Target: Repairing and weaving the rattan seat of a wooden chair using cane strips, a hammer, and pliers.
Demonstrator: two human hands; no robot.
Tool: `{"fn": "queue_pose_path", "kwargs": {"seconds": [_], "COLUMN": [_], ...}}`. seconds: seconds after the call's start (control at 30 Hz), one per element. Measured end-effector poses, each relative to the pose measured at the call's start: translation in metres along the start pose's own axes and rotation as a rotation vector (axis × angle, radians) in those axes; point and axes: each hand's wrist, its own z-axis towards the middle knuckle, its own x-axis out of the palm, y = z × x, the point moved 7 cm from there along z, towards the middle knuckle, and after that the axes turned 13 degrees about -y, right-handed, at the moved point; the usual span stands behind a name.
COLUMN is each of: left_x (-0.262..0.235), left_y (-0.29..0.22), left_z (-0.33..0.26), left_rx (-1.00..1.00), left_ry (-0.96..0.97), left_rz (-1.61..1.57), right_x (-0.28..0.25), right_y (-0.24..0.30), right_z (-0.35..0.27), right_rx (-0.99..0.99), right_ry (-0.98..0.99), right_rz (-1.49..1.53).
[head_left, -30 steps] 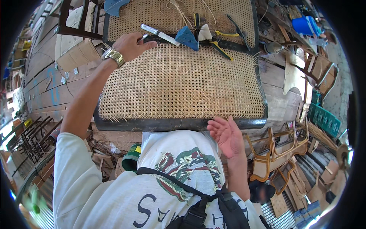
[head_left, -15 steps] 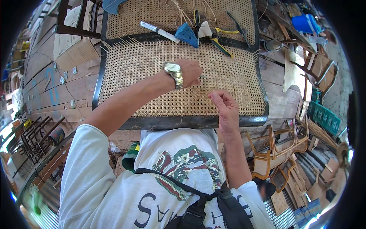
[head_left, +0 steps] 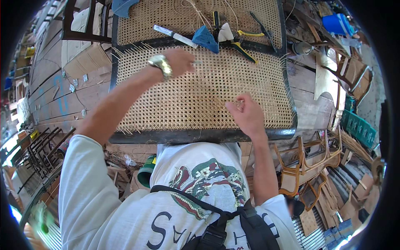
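cane webbing (head_left: pixel 200 98) beneath both hands (head_left: pixel 179 61) (head_left: pixel 251 118)

Wooden chairs (head_left: pixel 318 162) flank an apparently planked floor (head_left: pixel 46 85).

A tan woven-cane panel with a black frame (head_left: pixel 196 114) has a dark crossbar (head_left: pixel 164 42). Across or beside that crossbar lie a slim white-and-silver stick (head_left: pixel 174 35), a blue wedge-shaped block (head_left: pixel 205 39), a small white lump (head_left: pixel 226 32) and yellow-and-black-handled pliers (head_left: pixel 246 54). A slender dark tool (head_left: pixel 264 30) lies near the panel's right edge, loose pale strands (head_left: pixel 200 14) beyond the crossbar, a blue slab (head_left: pixel 124 7) at the left edge.
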Motion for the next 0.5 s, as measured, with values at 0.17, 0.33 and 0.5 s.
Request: {"fn": "queue_pose_path", "kwargs": {"seconds": [0.17,0.33,0.5], "left_x": [-0.042,-0.055,0.031], "left_y": [0.095,0.038,-0.054], "left_z": [0.000,-0.008,-0.020], "left_rx": [-0.234,-0.046,0.296], "left_ry": [-0.118,-0.492,-0.293], "left_rz": [0.365,0.180,-0.133], "right_x": [0.013,0.014,0.023], "right_y": [0.025,0.001,0.005], "right_z": [0.002,-0.009,-0.011], "right_rx": [-0.311,-0.194,-0.396], "right_ry": [-0.195,-0.117,-0.307], "right_rz": [-0.070,0.006,-0.020]}}
